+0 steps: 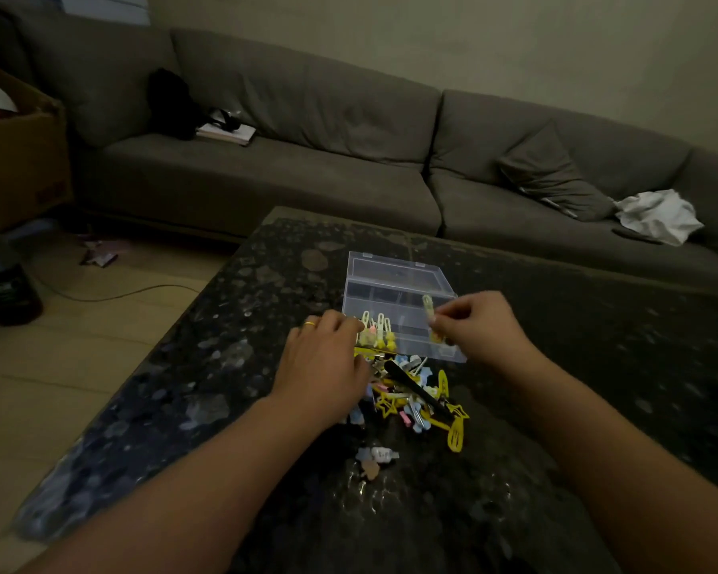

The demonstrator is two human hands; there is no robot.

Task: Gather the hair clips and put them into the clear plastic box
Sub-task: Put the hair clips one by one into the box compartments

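Clips (415, 391) heaped on dark table (233, 325) just before clear box (398, 308), lid open, a few already inside; right hand (479, 329) pinches a pale clip (428, 306) above the box, presumably to drop it; left hand (328, 358) at the heap's edge, fingers curled, grasp unclear.

I log the surface (266, 308) as black stone with pale grey flecks. The box (394, 283) at centre frame is clear, faintly bluish plastic. Inside its near-left corner I see pale yellow clips (376, 331) with pink touches. The pile of clips (415, 393) below it mixes bright yellow stars, light blue, pink, white and one black bar. A gold ring (310, 323) shows on the left hand (324, 358). The sofa (307, 167) is grey-brown; a white cloth (658, 215) lies at right.
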